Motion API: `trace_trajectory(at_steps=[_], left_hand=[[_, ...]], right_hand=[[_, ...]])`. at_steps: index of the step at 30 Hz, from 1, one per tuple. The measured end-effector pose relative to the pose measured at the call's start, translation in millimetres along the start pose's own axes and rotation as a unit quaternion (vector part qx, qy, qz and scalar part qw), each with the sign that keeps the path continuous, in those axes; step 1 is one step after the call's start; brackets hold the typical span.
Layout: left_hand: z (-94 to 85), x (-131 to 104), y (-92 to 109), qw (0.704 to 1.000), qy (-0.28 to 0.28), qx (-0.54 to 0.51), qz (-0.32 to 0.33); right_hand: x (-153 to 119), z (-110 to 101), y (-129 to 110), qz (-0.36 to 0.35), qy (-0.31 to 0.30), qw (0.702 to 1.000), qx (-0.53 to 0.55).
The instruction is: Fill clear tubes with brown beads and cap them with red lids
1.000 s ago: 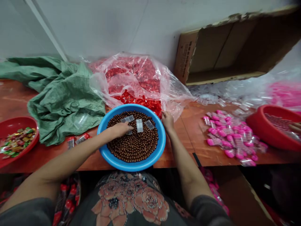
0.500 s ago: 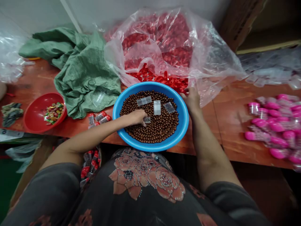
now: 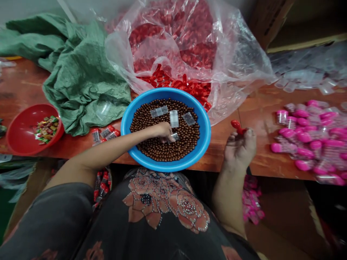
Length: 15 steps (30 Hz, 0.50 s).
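Observation:
Over the blue tub (image 3: 169, 166), my left hand (image 3: 163, 131) is closed on a small clear plastic container (image 3: 175, 137), low against the brown beads (image 3: 162, 153) that fill the tub. Three other clear containers lie on the beads, one of them a whitish upright-looking one (image 3: 174, 118). To the right of the tub, above the table, my right hand (image 3: 240, 150) is turned palm up and pinches a shiny red plastic cap (image 3: 237, 126). Behind the tub, many similar red caps (image 3: 199, 90) spill from a large clear plastic bag (image 3: 230, 77).
Pink-capped filled containers (image 3: 306, 124) are piled at right, with clear empty containers (image 3: 300, 77) behind. At left are a green cloth sack (image 3: 84, 81), a red bowl (image 3: 17, 131) of wrapped sweets, and several red-capped filled containers (image 3: 111, 133). More capped containers sit below the table edge.
My right hand has come away from the red caps at the bag's mouth, back and right, with a red cap in it. My left hand stays in the tub, shifted slightly.

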<state>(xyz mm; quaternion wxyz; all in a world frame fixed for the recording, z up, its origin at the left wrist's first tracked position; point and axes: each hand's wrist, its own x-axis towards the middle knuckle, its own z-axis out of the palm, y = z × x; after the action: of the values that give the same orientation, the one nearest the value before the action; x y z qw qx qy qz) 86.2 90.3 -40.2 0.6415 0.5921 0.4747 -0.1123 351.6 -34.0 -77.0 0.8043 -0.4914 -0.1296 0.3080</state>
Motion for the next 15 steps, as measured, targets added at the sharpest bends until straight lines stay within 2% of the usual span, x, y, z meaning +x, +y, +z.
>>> trace_trajectory(at_steps=[3, 7, 11, 15], left_hand=[[7.3, 7.6, 5.0, 0.999, -0.003, -0.043, 0.011], [12.6, 10.4, 6.5, 0.994, -0.001, -0.103, 0.037], [15.8, 10.8, 5.8, 0.988, 0.000, -0.146, 0.052], [20.5, 10.5, 8.1, 0.981, -0.013, -0.180, 0.065]], right_hand=[[-23.6, -5.6, -1.7, 0.041, 0.015, 0.999, 0.022], [-38.2, -5.9, -3.0, 0.092, 0.008, 0.995, 0.035], [-43.9, 1.5, -11.6, 0.126, -0.038, 0.991, 0.026], [-50.2, 13.8, -20.3, 0.116, -0.110, 0.987, -0.002]])
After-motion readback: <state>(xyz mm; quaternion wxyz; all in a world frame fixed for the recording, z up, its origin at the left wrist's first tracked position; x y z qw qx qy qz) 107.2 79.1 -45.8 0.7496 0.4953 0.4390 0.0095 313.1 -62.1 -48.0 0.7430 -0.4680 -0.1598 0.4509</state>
